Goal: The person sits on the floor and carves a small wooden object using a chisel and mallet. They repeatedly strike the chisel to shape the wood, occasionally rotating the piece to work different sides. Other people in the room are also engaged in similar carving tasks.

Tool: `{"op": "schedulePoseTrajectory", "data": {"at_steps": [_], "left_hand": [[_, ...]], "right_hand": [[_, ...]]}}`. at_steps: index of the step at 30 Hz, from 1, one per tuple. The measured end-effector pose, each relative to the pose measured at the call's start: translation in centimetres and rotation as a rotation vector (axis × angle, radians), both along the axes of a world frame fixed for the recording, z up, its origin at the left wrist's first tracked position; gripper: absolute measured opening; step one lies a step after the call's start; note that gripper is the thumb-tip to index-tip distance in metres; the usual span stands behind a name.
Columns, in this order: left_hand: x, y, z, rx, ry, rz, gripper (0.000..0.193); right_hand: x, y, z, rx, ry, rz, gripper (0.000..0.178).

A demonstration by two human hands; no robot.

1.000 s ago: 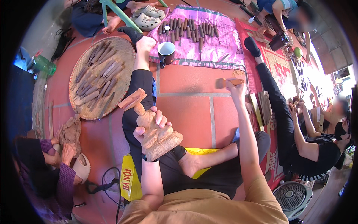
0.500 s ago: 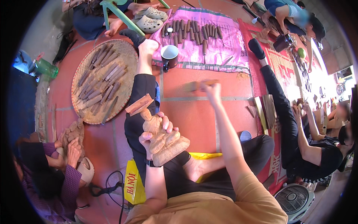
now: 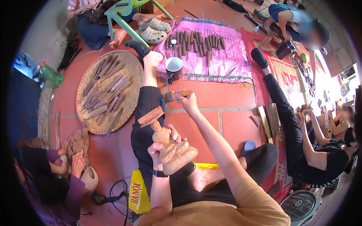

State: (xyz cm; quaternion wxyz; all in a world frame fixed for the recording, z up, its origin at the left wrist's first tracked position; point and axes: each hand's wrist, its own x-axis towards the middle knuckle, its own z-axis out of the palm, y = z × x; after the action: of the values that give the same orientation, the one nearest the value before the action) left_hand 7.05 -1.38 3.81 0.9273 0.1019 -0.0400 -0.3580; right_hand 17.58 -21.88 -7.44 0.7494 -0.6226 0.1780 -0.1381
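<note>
The left hand (image 3: pixel 155 151) grips a tilted carved wooden figure (image 3: pixel 171 147) above the sitter's black trousers (image 3: pixel 183 192), the right hand (image 3: pixel 187 101) pinches a flat brush (image 3: pixel 180 93) just beyond it, and farther out I see a mug (image 3: pixel 174 69), a woven tray (image 3: pixel 132 69) of dark-handled tools (image 3: pixel 117 85) leftward, and a pink sheet (image 3: pixel 235 52).

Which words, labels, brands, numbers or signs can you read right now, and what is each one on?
I won't copy out wording, but print shows here:
Yellow item: large red letters, clear enough to read.
Pink sheet: print, too small to read.
Red mat: pale character-like shapes; cannot tell if lettering or pattern.
Carved figure and brush: no readable print.
</note>
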Motion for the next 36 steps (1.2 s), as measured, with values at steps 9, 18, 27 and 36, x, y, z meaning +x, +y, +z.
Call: {"op": "schedulePoseTrajectory", "data": {"at_steps": [9, 18, 27, 36], "left_hand": [[-0.4, -1.3, 0.8, 0.063, 0.05, -0.024, 0.064], [-0.2, -0.9, -0.4, 0.085, 0.009, 0.009, 0.065], [-0.6, -1.1, -0.9, 0.129, 0.02, 0.026, 0.066], [-0.3, -1.4, -1.8, 0.124, -0.015, 0.009, 0.066]], "right_hand": [[-11.6, -23.1, -0.1, -0.488, 0.115, -0.619, 0.014], [-8.1, -5.8, 5.4, -0.301, 0.015, -0.072, 0.012], [-7.9, -12.5, -0.5, -0.238, 0.14, -0.169, 0.013], [-16.6, -32.0, 3.4, -0.399, 0.156, -0.697, 0.014]]}}
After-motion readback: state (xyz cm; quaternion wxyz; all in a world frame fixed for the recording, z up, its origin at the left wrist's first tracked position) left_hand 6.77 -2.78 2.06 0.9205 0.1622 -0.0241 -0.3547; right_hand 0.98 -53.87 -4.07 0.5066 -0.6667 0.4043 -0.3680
